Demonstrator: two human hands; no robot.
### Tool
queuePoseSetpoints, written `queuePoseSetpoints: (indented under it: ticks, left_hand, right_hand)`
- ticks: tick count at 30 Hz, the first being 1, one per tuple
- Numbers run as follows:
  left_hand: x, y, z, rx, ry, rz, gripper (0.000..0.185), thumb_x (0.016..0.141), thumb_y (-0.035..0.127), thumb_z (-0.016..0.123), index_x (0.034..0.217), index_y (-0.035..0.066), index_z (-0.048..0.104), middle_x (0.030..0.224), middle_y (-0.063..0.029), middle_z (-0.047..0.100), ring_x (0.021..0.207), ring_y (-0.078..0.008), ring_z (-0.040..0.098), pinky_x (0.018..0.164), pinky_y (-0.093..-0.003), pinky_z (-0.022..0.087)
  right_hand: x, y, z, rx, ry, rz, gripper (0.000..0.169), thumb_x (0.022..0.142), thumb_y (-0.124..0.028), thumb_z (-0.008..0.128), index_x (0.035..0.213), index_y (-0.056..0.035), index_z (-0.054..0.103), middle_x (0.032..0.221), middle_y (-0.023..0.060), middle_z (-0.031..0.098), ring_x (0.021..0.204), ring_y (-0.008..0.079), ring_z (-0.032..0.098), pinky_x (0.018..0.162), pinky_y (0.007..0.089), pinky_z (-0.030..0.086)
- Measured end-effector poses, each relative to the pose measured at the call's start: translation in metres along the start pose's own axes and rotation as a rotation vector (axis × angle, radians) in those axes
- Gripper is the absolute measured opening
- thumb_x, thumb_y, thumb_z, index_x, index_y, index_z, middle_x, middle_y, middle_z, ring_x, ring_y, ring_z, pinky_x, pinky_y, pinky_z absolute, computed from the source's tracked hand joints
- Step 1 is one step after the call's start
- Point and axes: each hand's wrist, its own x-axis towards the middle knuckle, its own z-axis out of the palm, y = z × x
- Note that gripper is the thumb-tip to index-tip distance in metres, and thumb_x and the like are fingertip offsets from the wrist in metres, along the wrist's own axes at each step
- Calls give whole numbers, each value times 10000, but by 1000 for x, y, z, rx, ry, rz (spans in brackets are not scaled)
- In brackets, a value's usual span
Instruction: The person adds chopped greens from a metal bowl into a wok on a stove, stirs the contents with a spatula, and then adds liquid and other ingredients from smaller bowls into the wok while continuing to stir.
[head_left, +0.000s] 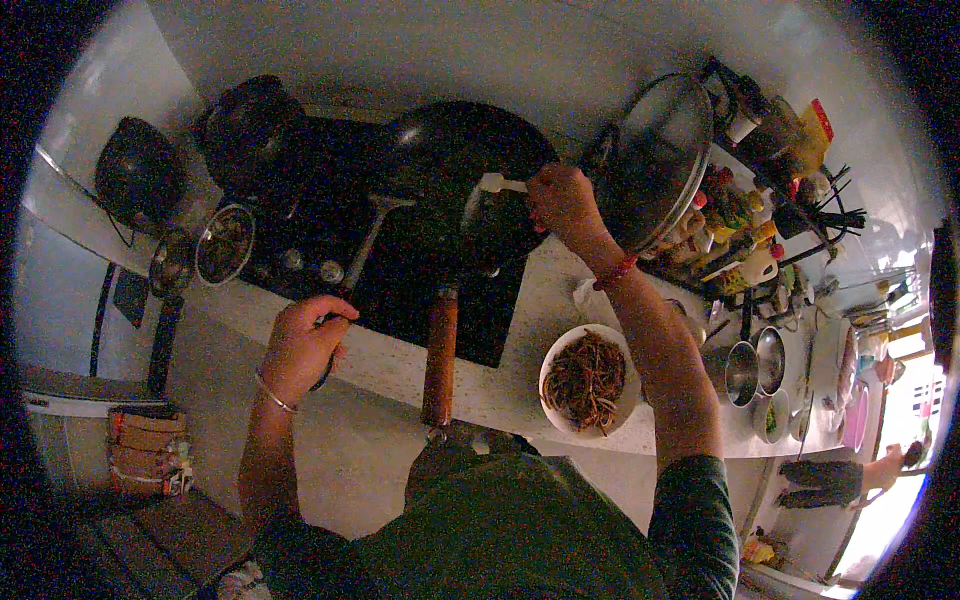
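Note:
A dark wok (465, 142) sits on the black cooktop (472, 330), its wooden handle (440, 360) pointing towards me. My left hand (309, 341) grips the dark handle of a metal wok turner (367, 247), whose blade end reaches to the wok's left side. In my right hand (564, 202) is a small white scoop (502, 183), held over the wok's right side. A pale streak shows just below the scoop; whether it is falling contents or a glint, I cannot tell. The wok's contents are too dark to make out. A white bowl (550, 409) of brown shredded food stands below my right forearm.
A large glass lid (660, 165) leans at the wok's right, near seasoning bottles (757, 266). Small metal pans (741, 375) stand farther right. Dark pots (251, 135) and a strainer-like round dish (225, 244) are at left. Another person's arm (874, 472) shows at far right.

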Motion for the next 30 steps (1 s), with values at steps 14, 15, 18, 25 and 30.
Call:
queuePoseSetpoints:
  ticks: [14,15,18,25,30]
  left_hand:
    - [9,-45,-4,124,6,175,141,776,160,604,873,58,594,800,-26,562,596,-108,503,508,-248,394]
    - [10,-68,-8,74,-22,168,146,773,153,602,885,58,591,811,-20,564,621,-114,506,536,-251,405]
    - [20,-21,4,83,-118,98,184,809,162,582,981,100,598,640,-35,536,471,-106,423,444,-258,348]
    - [43,-24,14,216,-182,224,171,812,136,559,954,62,618,574,1,508,433,-73,382,409,-231,304]
    - [37,6,29,151,-198,147,179,793,119,566,952,54,616,640,-1,533,502,-88,422,455,-228,332]
  right_hand:
    - [-23,-20,-11,-409,32,-49,100,698,-114,577,712,-19,606,681,168,601,635,342,591,555,412,488]
    - [-20,-30,-8,-361,47,-58,105,712,-115,564,706,-19,607,684,161,603,630,333,594,557,398,496]
    - [-28,-40,-13,-327,186,-213,102,693,-95,564,697,6,582,676,204,582,610,344,589,505,394,491]
    - [-66,-61,-20,-45,281,-101,44,619,-38,571,635,2,560,632,198,574,611,375,583,538,410,493]
    - [-106,-80,-42,235,341,-195,55,707,-47,543,737,-13,572,572,142,558,532,298,579,504,360,490]
